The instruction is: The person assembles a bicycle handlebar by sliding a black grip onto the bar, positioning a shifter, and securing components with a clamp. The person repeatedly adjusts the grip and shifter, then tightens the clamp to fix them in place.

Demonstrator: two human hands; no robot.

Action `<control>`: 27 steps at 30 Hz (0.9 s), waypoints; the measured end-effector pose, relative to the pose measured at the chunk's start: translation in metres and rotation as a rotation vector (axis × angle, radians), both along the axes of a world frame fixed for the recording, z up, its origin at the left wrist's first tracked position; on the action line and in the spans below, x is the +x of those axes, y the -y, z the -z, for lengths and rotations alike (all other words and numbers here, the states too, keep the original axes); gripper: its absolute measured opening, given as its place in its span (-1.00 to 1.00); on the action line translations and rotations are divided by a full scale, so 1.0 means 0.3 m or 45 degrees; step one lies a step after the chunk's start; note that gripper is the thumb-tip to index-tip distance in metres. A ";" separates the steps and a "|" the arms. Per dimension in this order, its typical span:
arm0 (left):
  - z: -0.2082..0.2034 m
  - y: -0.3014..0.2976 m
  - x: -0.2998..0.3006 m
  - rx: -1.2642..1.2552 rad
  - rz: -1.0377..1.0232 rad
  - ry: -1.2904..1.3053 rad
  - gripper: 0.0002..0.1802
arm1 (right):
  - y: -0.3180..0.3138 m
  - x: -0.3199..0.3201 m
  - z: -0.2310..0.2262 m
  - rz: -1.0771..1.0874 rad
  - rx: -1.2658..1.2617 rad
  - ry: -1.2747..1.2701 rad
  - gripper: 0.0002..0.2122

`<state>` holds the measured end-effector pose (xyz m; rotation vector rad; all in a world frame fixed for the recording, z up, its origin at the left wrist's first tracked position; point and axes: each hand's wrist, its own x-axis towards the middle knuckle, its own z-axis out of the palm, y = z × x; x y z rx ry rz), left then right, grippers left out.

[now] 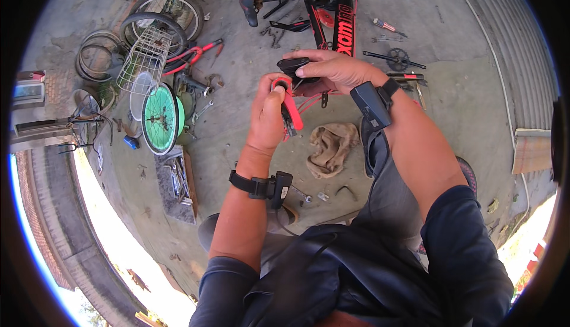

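Left hand [268, 110] is gripping red-handled pliers [290, 108] while right hand [332, 70] is clasping a small black part [293, 66]; keeping both steady above the rag [330, 148] should help alignment.

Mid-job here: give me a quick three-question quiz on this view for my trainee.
1. True or false: the left hand grips the red-handled tool.
2. What does the right hand hold? A) a wire basket B) a small black part C) a rag
3. Fill in: the tan rag lies on the concrete ground, just in front of the person's ____.

Key:
1. True.
2. B: the small black part; the white wire basket sits off to the left by the green wheel.
3. Knee.
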<state>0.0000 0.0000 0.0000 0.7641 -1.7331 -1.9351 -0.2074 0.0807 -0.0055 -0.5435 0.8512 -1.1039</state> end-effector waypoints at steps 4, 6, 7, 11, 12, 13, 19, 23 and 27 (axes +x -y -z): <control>0.006 0.039 -0.006 -0.072 -0.017 0.007 -0.62 | 0.049 -0.007 -0.007 0.112 -0.289 -0.145 -0.26; 0.017 0.028 -0.003 -0.035 -0.017 -0.001 -0.62 | 0.044 -0.014 -0.006 0.119 -0.350 -0.236 -0.24; 0.019 0.014 0.005 -0.015 -0.012 0.010 -0.62 | 0.033 -0.013 -0.005 0.100 -0.336 -0.261 -0.23; 0.014 0.010 0.007 -0.071 -0.011 0.022 -0.61 | 0.036 -0.006 -0.022 0.120 -0.311 -0.238 -0.22; 0.013 0.012 0.004 -0.068 -0.009 0.013 -0.61 | 0.040 -0.001 -0.028 0.158 -0.265 -0.220 -0.22; 0.013 0.014 0.002 -0.074 -0.006 0.009 -0.61 | 0.041 0.002 -0.036 0.151 -0.281 -0.226 -0.23; 0.016 0.021 0.007 -0.068 0.007 0.041 -0.60 | 0.043 0.000 -0.061 0.185 -0.387 -0.287 -0.30; 0.013 0.017 0.009 -0.094 0.032 0.042 -0.60 | 0.039 -0.007 -0.084 0.244 -0.443 -0.340 -0.34; 0.005 0.009 0.007 -0.072 0.021 0.046 -0.60 | 0.018 -0.007 -0.118 0.281 -0.469 -0.356 -0.34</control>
